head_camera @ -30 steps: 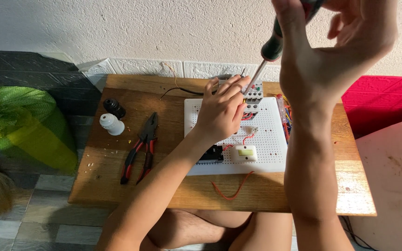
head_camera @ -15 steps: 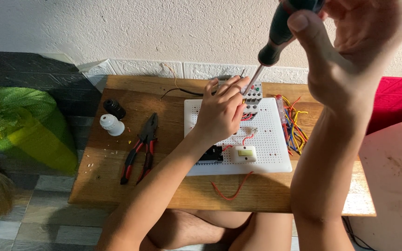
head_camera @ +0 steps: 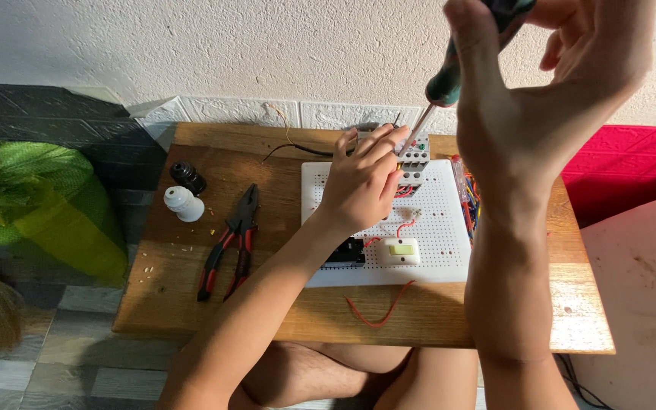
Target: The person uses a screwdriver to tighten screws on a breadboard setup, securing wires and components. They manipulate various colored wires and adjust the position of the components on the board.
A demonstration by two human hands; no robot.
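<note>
**Screwdriver on the grey terminal block, held high by the handle**

Screwdriver: a thin, stiff steel shaft under a dark, green-tipped handle. It looks light and rigid, and the shaft is probably slick, so the handle is the place to hold it. The right hand has it there, fingers curled round the top of the handle near the upper edge of the view; the very top is cut off. The tip slants down to the grey terminal block, which sits at the far edge of the white perforated board.

The left hand lies over the board just left of the block, fingers bent and pressing against it; whether it pinches a wire there I cannot tell. The block looks like hard plastic with small screws, likely easy to strip or slip off.

On the board, nearer the person than the block, sit a black component and a pale switch, joined by thin red wires. A bundle of coloured wires lies along the board's right edge, close to the right forearm. A loose red wire curls in front of the board. Left of the board lie red-handled pliers, a white ceramic insulator and a black one, all on the wooden table.
</note>
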